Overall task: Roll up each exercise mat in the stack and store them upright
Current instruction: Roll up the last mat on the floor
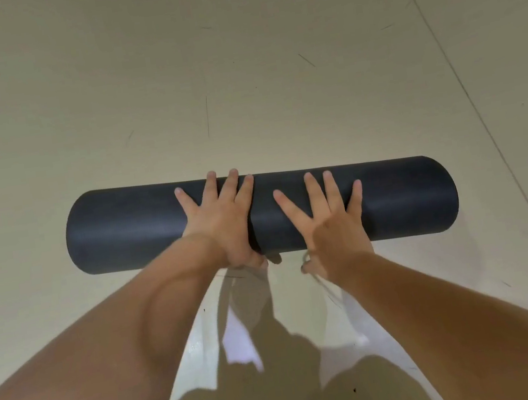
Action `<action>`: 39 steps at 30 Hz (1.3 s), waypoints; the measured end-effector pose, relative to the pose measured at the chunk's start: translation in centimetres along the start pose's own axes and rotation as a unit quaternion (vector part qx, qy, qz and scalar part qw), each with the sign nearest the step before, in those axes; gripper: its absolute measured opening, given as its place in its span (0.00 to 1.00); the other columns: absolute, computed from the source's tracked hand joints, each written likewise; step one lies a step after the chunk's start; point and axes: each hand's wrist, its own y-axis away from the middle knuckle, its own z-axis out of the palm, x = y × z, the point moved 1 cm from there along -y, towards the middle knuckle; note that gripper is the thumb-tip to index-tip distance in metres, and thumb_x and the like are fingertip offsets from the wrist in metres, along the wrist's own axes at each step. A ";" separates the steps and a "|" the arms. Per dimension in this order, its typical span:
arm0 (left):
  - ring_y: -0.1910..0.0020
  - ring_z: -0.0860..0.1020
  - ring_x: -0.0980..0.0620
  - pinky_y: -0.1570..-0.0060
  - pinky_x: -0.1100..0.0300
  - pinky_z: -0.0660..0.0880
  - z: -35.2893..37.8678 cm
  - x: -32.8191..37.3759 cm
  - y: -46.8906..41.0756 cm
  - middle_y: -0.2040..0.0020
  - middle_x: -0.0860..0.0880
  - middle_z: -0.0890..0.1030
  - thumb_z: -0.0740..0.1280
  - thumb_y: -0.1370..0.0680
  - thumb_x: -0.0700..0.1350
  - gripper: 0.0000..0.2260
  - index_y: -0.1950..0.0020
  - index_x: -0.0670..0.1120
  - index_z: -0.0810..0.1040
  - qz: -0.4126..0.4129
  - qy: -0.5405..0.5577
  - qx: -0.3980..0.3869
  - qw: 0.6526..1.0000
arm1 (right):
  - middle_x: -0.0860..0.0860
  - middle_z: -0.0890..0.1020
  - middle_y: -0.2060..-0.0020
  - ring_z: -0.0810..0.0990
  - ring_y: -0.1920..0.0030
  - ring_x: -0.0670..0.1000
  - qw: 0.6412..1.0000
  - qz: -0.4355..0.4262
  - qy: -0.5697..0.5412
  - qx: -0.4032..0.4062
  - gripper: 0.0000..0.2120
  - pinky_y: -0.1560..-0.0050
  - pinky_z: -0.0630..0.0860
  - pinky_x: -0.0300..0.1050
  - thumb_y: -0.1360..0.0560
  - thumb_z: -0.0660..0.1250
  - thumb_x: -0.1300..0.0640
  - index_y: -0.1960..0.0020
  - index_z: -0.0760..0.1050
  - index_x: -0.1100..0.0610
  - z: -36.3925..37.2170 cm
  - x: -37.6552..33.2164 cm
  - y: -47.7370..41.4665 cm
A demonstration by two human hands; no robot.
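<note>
A pale, scuffed floor (pixel 235 51) fills the view, bare on every side, with a thin seam line running from 1 o'clock down toward 4 o'clock at the right. Lying on it, straight ahead of me at 12 o'clock, is a dark rolled exercise mat (pixel 124 229). Its long axis runs from 9 o'clock to 3 o'clock, crosswise to my arms.

My left hand (pixel 221 219) rests on top near the roll's middle, fingers spread and draped over the far side, thumb tucked under the near edge, so it looks wrapped partly around the roll. My right hand (pixel 330 221) lies just beside it toward 3 o'clock, palm flat, fingers fanned open and pressing down, not closed on anything. Both hands sit close together near the centre, so the two ends reach well beyond my grip.

A thin cord or strap (pixel 307 261) seems to hang by my right wrist; I cannot tell what it is.

The roll looks finished. To stand it upright I would judge one end must swing up, and the open floor at 9 and 3 o'clock leaves room for that.
</note>
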 end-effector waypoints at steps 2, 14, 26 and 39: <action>0.20 0.37 0.36 0.31 0.21 0.43 -0.7 -0.4 -0.5 0.18 0.47 0.38 0.70 0.38 0.75 0.62 0.18 0.52 0.36 0.002 0.001 0.016 1.000 | 0.63 0.44 0.17 0.43 0.18 0.68 1.000 -0.001 0.011 -0.010 0.67 0.25 0.46 0.79 0.32 0.76 0.32 0.22 0.22 0.41 -1.4 0.6 -2.2; 0.18 0.42 0.40 0.26 0.29 0.42 -0.2 -0.4 0.0 0.17 0.48 0.45 0.70 0.29 0.65 0.51 0.17 0.54 0.42 -0.019 0.058 0.130 0.990 | 0.49 0.77 0.55 0.78 0.55 0.55 0.991 -0.068 -0.036 -0.111 0.54 0.48 0.81 0.58 0.41 0.80 0.44 0.24 0.52 0.39 -7.3 3.2 -8.9; 0.18 0.45 0.46 0.25 0.31 0.43 -0.7 -3.8 5.5 0.17 0.50 0.52 0.66 0.38 0.79 0.48 0.21 0.60 0.62 0.041 0.121 0.124 0.984 | 0.49 0.79 0.54 0.78 0.57 0.55 0.971 0.067 -0.181 -0.144 0.52 0.61 0.75 0.46 0.40 0.78 0.34 0.26 0.58 0.51 -4.8 -6.0 3.0; 0.47 0.83 0.46 0.52 0.41 0.82 6.2 5.3 9.8 0.40 0.51 0.82 0.82 0.36 0.61 0.42 0.30 0.51 0.66 -0.306 0.841 -0.010 0.447 | 0.43 0.75 0.38 0.76 0.40 0.50 0.841 0.102 -0.504 -0.170 0.55 0.38 0.75 0.46 0.39 0.83 0.38 0.20 0.58 0.40 -3.0 -2.6 2.9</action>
